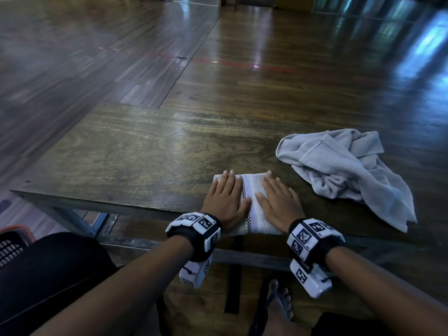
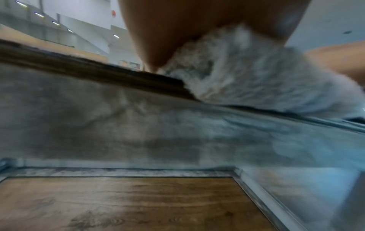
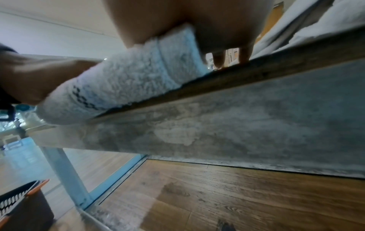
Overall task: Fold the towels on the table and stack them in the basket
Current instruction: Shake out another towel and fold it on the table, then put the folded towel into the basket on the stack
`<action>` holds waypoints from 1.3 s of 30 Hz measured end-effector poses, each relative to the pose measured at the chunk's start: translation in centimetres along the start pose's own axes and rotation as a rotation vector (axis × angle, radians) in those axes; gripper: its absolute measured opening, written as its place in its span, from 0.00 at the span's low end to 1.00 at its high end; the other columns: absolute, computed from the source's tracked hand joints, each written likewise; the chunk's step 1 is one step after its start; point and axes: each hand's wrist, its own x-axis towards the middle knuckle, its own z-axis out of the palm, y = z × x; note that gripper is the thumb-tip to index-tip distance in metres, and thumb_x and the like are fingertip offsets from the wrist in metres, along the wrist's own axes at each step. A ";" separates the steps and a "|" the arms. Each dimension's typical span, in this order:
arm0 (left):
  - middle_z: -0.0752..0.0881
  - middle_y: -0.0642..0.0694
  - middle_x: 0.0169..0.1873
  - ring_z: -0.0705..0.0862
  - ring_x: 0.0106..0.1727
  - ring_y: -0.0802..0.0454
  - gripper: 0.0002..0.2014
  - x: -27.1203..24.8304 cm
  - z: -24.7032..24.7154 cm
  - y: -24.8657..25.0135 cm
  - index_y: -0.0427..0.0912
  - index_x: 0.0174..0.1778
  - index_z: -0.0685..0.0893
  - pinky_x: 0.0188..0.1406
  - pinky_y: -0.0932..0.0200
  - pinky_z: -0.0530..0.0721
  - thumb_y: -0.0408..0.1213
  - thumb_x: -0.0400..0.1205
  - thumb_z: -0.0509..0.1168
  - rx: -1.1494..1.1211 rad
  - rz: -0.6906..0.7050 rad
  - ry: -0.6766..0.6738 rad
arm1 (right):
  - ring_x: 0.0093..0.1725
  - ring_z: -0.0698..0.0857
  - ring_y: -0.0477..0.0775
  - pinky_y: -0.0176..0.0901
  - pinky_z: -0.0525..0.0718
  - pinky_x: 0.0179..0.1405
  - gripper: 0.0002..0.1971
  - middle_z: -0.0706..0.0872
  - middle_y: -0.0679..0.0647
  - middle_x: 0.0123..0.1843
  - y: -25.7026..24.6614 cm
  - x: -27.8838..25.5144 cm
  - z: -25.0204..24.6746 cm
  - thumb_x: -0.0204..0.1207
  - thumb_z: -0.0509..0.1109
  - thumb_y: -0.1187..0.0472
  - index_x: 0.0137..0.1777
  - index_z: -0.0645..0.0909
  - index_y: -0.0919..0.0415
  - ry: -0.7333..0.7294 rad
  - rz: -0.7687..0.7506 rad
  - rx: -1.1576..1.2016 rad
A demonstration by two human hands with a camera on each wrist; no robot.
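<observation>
Currently both hands lie flat, fingers straight, pressing the folded white terry towel with dark checkered stripe (image 1: 252, 190) at the near edge of the dark wooden table (image 1: 135, 151): left hand (image 1: 226, 198) on its left half, right hand (image 1: 278, 202) on its right. Crumpled grey towel (image 1: 344, 170) lies near, to the right. Dark plastic basket with orange rim (image 1: 11, 241) sits on the floor, far left.

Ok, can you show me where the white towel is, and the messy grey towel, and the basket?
white towel (image 1: 254, 190): head view, on the patterned band between the two hands.
grey towel (image 1: 339, 166): head view, on the middle of the crumpled heap.
basket (image 3: 37, 186): right wrist view, on its orange-edged rim, down on the floor.
</observation>
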 end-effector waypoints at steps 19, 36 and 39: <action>0.75 0.50 0.26 0.78 0.35 0.48 0.18 -0.7 -5.3 -2.5 0.41 0.28 0.72 0.30 0.60 0.71 0.51 0.75 0.64 -0.236 -0.346 -0.130 | 0.36 0.79 0.56 0.46 0.73 0.39 0.20 0.80 0.56 0.31 2.5 0.6 -4.1 0.69 0.70 0.47 0.23 0.74 0.59 -0.184 0.267 0.432; 0.85 0.39 0.50 0.83 0.50 0.41 0.11 -12.5 -14.6 -2.6 0.38 0.53 0.83 0.41 0.55 0.82 0.41 0.79 0.67 -1.308 -0.446 0.212 | 0.40 0.79 0.53 0.44 0.75 0.38 0.05 0.81 0.60 0.45 -9.0 -8.0 -12.7 0.77 0.65 0.65 0.51 0.78 0.64 -0.133 0.196 1.341; 0.84 0.42 0.46 0.82 0.43 0.47 0.09 -15.9 -19.1 -2.8 0.39 0.54 0.82 0.34 0.60 0.79 0.38 0.80 0.66 -1.308 -0.390 0.346 | 0.39 0.80 0.54 0.45 0.79 0.38 0.03 0.81 0.58 0.41 -12.5 -9.9 -15.6 0.78 0.65 0.63 0.46 0.79 0.63 -0.104 0.085 1.343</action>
